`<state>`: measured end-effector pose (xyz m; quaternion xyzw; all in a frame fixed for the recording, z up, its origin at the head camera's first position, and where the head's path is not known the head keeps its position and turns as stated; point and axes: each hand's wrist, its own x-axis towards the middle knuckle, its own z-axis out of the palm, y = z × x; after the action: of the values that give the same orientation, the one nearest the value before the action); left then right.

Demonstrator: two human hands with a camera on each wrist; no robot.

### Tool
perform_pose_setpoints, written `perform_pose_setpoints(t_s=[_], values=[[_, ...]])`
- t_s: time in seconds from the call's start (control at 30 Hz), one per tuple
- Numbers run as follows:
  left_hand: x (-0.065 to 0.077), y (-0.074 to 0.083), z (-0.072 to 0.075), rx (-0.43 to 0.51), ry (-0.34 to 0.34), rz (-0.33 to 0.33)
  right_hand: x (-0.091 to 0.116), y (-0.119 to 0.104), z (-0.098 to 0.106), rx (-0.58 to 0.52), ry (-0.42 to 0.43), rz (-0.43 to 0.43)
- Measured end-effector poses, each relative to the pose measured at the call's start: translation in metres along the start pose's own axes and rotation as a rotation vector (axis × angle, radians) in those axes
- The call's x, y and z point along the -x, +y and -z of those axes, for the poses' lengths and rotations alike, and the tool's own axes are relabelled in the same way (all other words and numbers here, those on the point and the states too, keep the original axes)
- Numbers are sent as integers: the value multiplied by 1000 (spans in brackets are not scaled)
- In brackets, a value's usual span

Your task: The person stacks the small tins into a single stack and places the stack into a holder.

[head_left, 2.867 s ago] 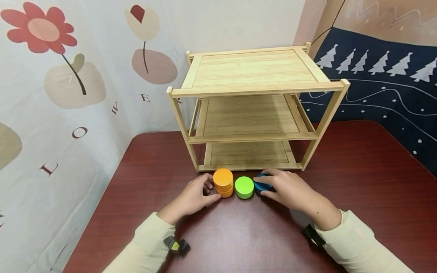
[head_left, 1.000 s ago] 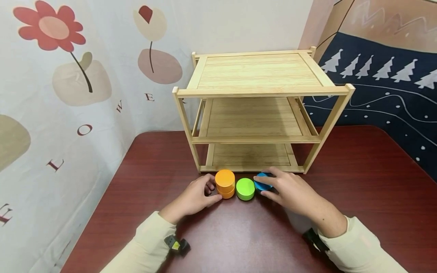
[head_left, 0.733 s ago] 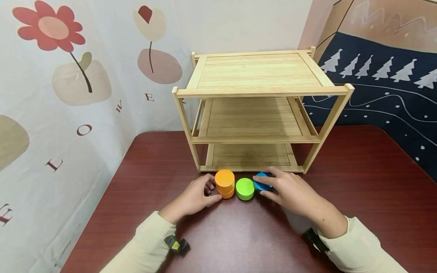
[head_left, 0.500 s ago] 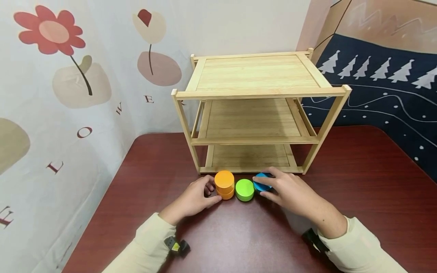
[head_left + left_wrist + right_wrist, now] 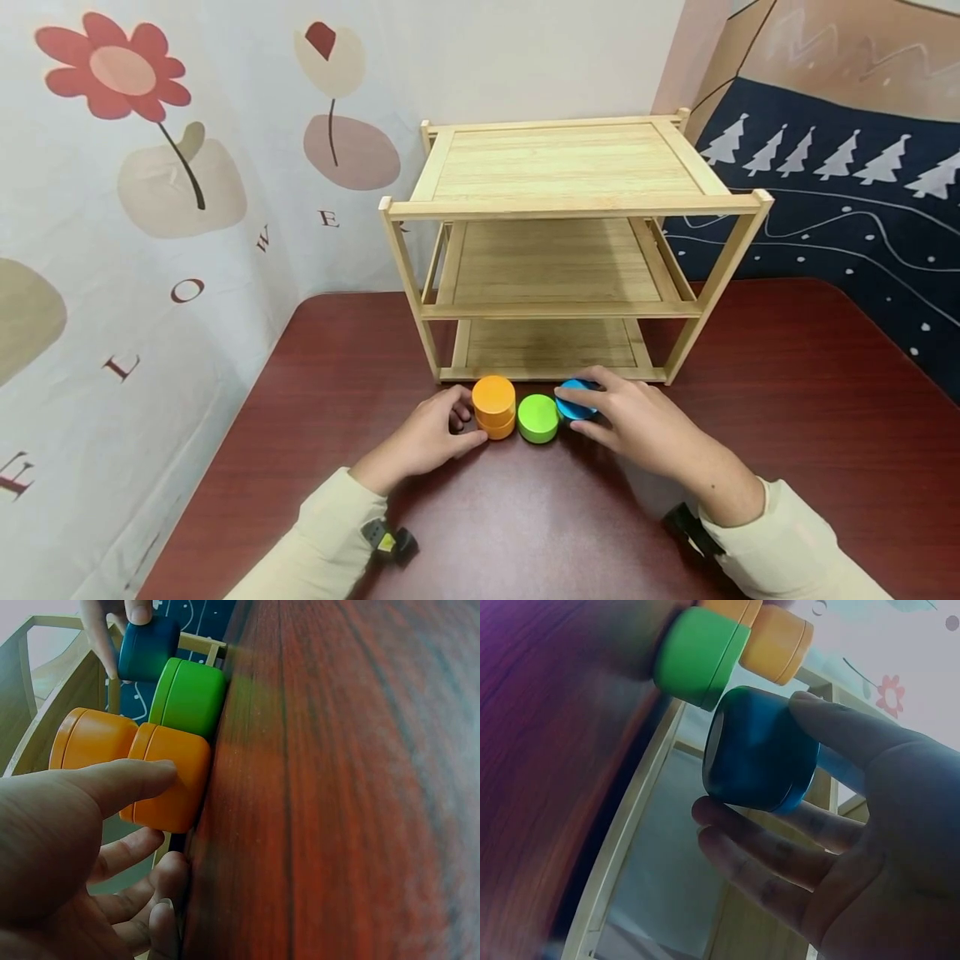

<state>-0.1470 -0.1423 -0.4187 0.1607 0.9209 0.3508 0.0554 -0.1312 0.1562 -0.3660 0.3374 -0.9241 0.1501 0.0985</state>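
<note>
The left hand (image 5: 424, 432) lies relaxed beside the stacked orange tubs (image 5: 493, 398), thumb at the lower one; the right hand (image 5: 639, 419) pinches the blue tub (image 5: 761, 750) clear of the table (image 5: 487, 517), just beside the green tub (image 5: 537, 418). A level, steady pinch should best avoid knocking that or the wooden rack (image 5: 577, 206) behind.

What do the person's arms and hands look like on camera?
The left hand and right hand are bare, without gloves. Both arms wear long, pale cream fabric sleeves. At the left cuff sits a small, dark gadget with a yellow-green patch; at the right, a black one.
</note>
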Motion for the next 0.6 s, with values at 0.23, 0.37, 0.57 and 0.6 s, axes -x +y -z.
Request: perform_pose_setpoints(t_s=[0.23, 0.37, 0.57, 0.6], values=[[-1, -1, 0, 9, -6, -8, -1, -1, 0, 6, 19, 15], [-3, -1, 1, 5, -8, -6, -2, -2, 0, 13, 14, 19], [-2, -2, 0, 3, -12, -1, -2, -3, 0, 22, 13, 33], [-2, -2, 0, 3, -12, -1, -2, -4, 0, 22, 16, 35]])
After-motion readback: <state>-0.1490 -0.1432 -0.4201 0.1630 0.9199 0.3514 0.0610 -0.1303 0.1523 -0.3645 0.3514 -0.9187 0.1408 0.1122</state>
